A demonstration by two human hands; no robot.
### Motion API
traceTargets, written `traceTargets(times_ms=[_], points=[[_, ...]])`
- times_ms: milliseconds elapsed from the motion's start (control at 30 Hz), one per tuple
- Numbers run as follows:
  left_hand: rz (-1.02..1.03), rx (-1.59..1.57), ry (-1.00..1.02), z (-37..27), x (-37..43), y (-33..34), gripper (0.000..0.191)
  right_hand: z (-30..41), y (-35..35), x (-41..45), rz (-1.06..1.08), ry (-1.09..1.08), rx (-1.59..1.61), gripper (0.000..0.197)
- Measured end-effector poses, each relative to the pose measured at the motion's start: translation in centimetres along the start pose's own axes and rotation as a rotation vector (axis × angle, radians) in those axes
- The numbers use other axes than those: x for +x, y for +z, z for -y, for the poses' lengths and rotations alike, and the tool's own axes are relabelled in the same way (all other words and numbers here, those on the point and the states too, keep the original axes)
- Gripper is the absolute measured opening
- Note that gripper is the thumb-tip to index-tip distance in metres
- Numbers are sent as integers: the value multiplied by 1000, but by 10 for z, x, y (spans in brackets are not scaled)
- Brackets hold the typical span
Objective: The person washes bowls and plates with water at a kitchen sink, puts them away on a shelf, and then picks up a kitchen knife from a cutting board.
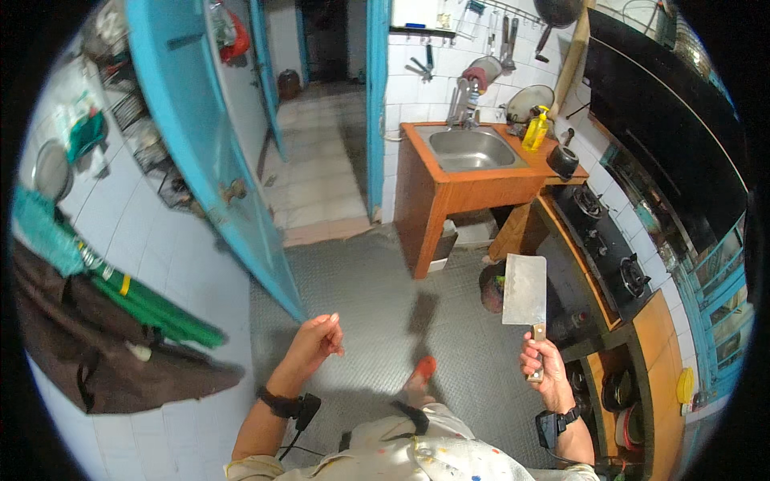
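My right hand [542, 364] is closed around the wooden handle of a cleaver [524, 290], whose broad metal blade points up and away from me. On the left, my left hand [322, 343] is raised over the floor with its fingers loosely curled and nothing visible in them. Both wrists wear black straps with small devices. Beyond the cleaver stands a wooden sink cabinet [490, 184] with a steel sink [472, 150]. A yellow pump bottle [535, 129] and a small dark pot [563, 161] sit on its right side.
A black gas stove [601, 240] runs along the right, above shelves of cookware. A dark round container [492, 288] stands on the floor behind the blade. An open blue door [204, 150] is at the left, beside a doorway. A brown cloth [108, 355] hangs at far left.
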State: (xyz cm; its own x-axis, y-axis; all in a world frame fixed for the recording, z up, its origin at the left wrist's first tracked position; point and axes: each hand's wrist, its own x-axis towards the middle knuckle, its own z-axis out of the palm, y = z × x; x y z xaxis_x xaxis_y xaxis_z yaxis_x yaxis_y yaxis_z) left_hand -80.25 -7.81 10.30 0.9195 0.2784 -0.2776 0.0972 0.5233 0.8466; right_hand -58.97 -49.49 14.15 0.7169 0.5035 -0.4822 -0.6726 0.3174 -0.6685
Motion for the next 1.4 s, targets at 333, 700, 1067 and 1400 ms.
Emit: traceTargets(times_ms=[333, 700, 1067, 1400], points=[[134, -17, -124, -1, 247, 21, 17, 94, -9, 165, 16, 60, -3, 16], [189, 256, -62, -99, 466, 62, 22, 188, 41, 327, 87, 104, 25, 17], [145, 976, 586, -249, 718, 210, 71, 241, 28, 340, 1, -59, -209, 21], [-149, 1759, 800, -274, 878, 295, 56, 361, 41, 445, 201, -324, -431, 30]])
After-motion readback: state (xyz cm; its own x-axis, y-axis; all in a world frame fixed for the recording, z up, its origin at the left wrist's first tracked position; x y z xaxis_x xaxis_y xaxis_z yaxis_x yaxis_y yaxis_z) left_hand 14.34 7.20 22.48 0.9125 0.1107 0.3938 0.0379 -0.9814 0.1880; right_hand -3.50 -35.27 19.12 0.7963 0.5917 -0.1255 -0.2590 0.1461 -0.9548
